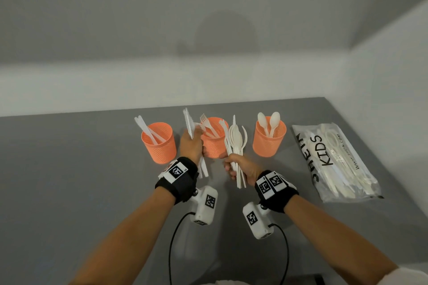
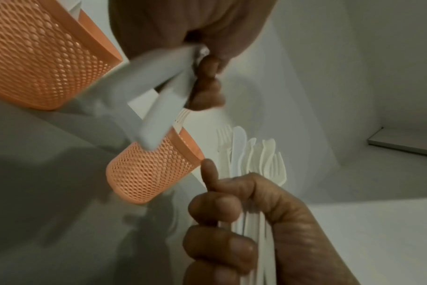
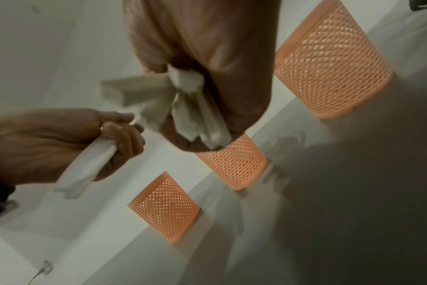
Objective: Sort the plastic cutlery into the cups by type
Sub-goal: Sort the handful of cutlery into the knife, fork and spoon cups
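Three orange mesh cups stand in a row on the grey table (image 1: pixel 92 169). The left cup (image 1: pixel 159 148) holds knives, the middle cup (image 1: pixel 214 146) forks, the right cup (image 1: pixel 268 141) two spoons. My left hand (image 1: pixel 192 143) grips a few white knives (image 1: pixel 188 122) upright, between the left and middle cups. In front of the middle cup my right hand (image 1: pixel 238 169) grips a mixed bundle of cutlery (image 1: pixel 236 141) with spoons, forks and a knife. In the left wrist view the knife handles (image 2: pixel 163 86) stick out below the fist. The right wrist view shows the bundle's handles (image 3: pixel 190 100).
A clear plastic bag (image 1: pixel 335 159) printed with black letters lies at the right of the table, with more white cutlery inside. Walls close in behind and to the right. Cables hang from both wrist cameras toward the front edge.
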A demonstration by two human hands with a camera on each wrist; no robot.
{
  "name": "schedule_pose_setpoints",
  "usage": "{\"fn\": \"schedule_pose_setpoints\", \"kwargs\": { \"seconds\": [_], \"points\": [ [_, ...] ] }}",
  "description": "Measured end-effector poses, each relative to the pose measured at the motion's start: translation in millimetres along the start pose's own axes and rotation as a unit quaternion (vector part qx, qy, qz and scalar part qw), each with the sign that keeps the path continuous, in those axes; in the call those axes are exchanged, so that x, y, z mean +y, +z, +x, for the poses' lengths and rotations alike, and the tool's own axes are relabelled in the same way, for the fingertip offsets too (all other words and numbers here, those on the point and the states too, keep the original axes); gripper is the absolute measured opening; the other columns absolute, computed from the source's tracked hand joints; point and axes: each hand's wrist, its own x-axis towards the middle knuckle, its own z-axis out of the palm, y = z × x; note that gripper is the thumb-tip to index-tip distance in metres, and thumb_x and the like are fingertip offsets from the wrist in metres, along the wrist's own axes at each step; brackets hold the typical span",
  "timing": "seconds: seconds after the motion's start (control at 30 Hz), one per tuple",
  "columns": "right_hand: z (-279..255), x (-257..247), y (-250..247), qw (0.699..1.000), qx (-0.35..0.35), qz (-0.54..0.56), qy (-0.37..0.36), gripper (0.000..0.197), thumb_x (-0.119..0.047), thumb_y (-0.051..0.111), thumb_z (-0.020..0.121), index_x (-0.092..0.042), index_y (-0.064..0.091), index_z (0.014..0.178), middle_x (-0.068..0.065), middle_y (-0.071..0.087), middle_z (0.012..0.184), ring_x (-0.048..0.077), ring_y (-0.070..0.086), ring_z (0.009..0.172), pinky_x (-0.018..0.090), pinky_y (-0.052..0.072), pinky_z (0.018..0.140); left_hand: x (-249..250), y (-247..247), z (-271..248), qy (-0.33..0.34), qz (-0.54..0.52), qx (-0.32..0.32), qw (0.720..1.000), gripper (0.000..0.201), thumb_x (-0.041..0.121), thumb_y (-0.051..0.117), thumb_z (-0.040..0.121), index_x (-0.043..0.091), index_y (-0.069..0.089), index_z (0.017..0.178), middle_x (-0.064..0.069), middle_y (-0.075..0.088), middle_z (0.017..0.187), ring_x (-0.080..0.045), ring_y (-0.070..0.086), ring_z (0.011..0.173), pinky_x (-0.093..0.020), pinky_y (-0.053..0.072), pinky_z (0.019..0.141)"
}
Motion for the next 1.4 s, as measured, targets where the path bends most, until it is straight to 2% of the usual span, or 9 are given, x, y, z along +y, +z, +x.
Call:
{"fn": "schedule_pose_setpoints", "kwargs": {
  "seconds": [0.23, 0.4, 0.53, 0.73, 0.97, 1.13, 1.2, 1.27, 1.4],
  "points": [
    [9, 1, 9, 0.999, 0.028, -0.027, -0.004, 0.012, -0.007, 0.046, 0.091, -0.010, 0.055, 0.098, -0.008, 0.039, 0.038, 0.004, 0.033, 0.031, 0.015, 0.029, 0.036, -2, 5, -5, -0.053, 0.032, -0.059, 0.996, 0.033, 0.029, 0.064, 0.085, 0.018, 0.046, 0.060, 0.009, 0.038, 0.036, -0.004, 0.030, 0.028, -0.014, 0.025, 0.034],
    [8, 1, 17, 0.997, 0.031, -0.071, -0.013, 0.020, -0.010, 0.046, 0.092, -0.022, 0.057, 0.080, -0.007, 0.037, 0.040, 0.005, 0.033, 0.035, 0.016, 0.029, 0.038, 2, 9, -6, -0.047, 0.008, -0.033, 0.998, 0.029, 0.028, 0.062, 0.087, 0.013, 0.050, 0.065, 0.002, 0.048, 0.050, -0.002, 0.040, 0.026, -0.010, 0.029, 0.031],
    [10, 2, 18, 0.995, 0.022, -0.095, -0.027, 0.009, -0.020, 0.054, 0.091, -0.019, 0.055, 0.083, -0.006, 0.040, 0.042, 0.007, 0.037, 0.036, 0.019, 0.032, 0.040, 1, 9, -1, -0.036, 0.042, -0.012, 0.998, 0.024, 0.024, 0.059, 0.089, 0.014, 0.054, 0.067, -0.001, 0.055, 0.063, -0.003, 0.048, 0.035, -0.010, 0.032, 0.032],
    [9, -1, 15, 1.000, 0.009, -0.029, -0.007, 0.018, -0.033, 0.053, 0.092, -0.015, 0.054, 0.088, 0.001, 0.049, 0.056, 0.010, 0.045, 0.043, 0.020, 0.040, 0.044, -1, 7, 6, -0.037, 0.046, -0.002, 0.998, 0.027, 0.014, 0.041, 0.094, 0.014, 0.050, 0.069, -0.005, 0.053, 0.064, -0.014, 0.048, 0.052, -0.017, 0.034, 0.040],
    [12, -3, 18, 0.999, 0.035, -0.015, -0.027, 0.022, -0.028, 0.051, 0.093, -0.010, 0.058, 0.082, 0.002, 0.057, 0.051, 0.013, 0.049, 0.042, 0.022, 0.041, 0.044, -14, 10, -4, -0.012, 0.058, -0.058, 0.997, 0.004, 0.008, 0.056, 0.089, 0.005, 0.059, 0.089, -0.003, 0.057, 0.067, -0.010, 0.050, 0.052, -0.008, 0.036, 0.038],
    [18, 2, 18, 0.995, 0.076, -0.039, -0.050, 0.017, -0.022, 0.059, 0.086, -0.006, 0.061, 0.092, 0.010, 0.066, 0.066, 0.021, 0.064, 0.055, 0.036, 0.058, 0.061, -12, 5, 7, 0.000, 0.063, -0.003, 0.998, 0.035, 0.024, 0.046, 0.096, 0.010, 0.060, 0.067, -0.002, 0.057, 0.063, -0.012, 0.053, 0.055, -0.023, 0.044, 0.057],
    [18, 3, 18, 0.993, 0.088, -0.048, -0.063, 0.012, -0.016, 0.058, 0.089, -0.005, 0.057, 0.088, 0.009, 0.060, 0.061, 0.017, 0.059, 0.047, 0.028, 0.055, 0.052, -9, -1, 13, 0.019, 0.060, 0.025, 0.998, 0.047, 0.031, 0.039, 0.098, 0.014, 0.051, 0.056, -0.002, 0.054, 0.057, -0.015, 0.051, 0.055, -0.028, 0.044, 0.064],
    [18, 4, 16, 0.990, 0.103, -0.067, -0.073, 0.013, -0.015, 0.059, 0.090, -0.007, 0.054, 0.080, 0.003, 0.052, 0.052, 0.010, 0.049, 0.038, 0.022, 0.048, 0.043, -4, -5, 17, 0.034, 0.049, 0.033, 0.998, 0.049, 0.035, 0.037, 0.098, 0.013, 0.047, 0.056, -0.002, 0.048, 0.050, -0.016, 0.048, 0.047, -0.026, 0.043, 0.058],
    [18, 4, 16, 0.982, 0.111, -0.125, -0.090, 0.021, -0.019, 0.062, 0.088, -0.012, 0.050, 0.072, -0.004, 0.044, 0.045, 0.005, 0.039, 0.033, 0.018, 0.039, 0.039, 13, -8, 21, 0.040, 0.036, 0.013, 0.998, 0.022, 0.030, 0.055, 0.091, 0.010, 0.054, 0.081, 0.005, 0.044, 0.050, -0.008, 0.042, 0.042, -0.018, 0.035, 0.043]
  ]
}}
